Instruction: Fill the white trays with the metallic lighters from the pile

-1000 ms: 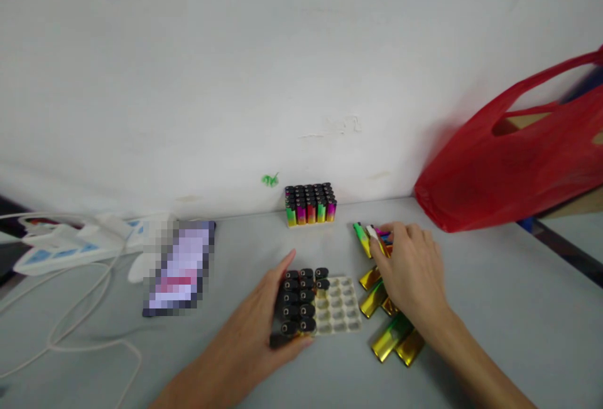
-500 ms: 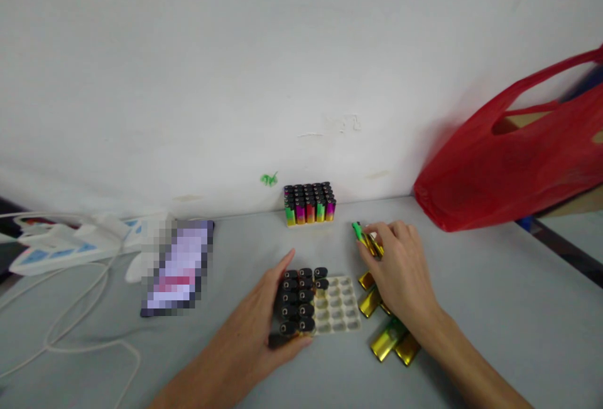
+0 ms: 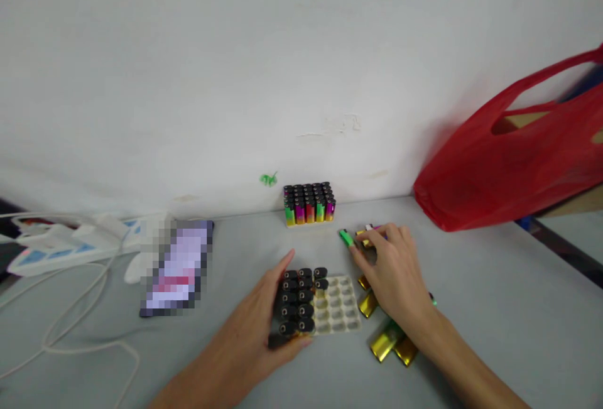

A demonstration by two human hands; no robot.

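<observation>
My left hand (image 3: 261, 315) curves round the left side of a white plastic tray (image 3: 351, 305), thumb at the near edge and a finger at the far corner. Several black-topped lighters (image 3: 298, 297) stand upright in the tray's left columns, while the cells on its right hold nothing. To the tray's upper right, my right hand (image 3: 393, 264) is closed, pinching a green lighter (image 3: 347, 237) that sticks out to the left of its fingertips. Loose gold-coloured lighters (image 3: 385, 341) lie under and beside this hand, partly covered by it.
Against the wall stands a full block of coloured lighters (image 3: 309, 205). A red bag (image 3: 513, 158) leans at the right. On the left are a phone (image 3: 181, 264), a power strip (image 3: 80, 245) and a loose white cable (image 3: 94, 347).
My right hand has shifted slightly left with the green lighter, drawing it away from the other loose lighters, which now show behind the fingers. The left hand and tray stay put.
</observation>
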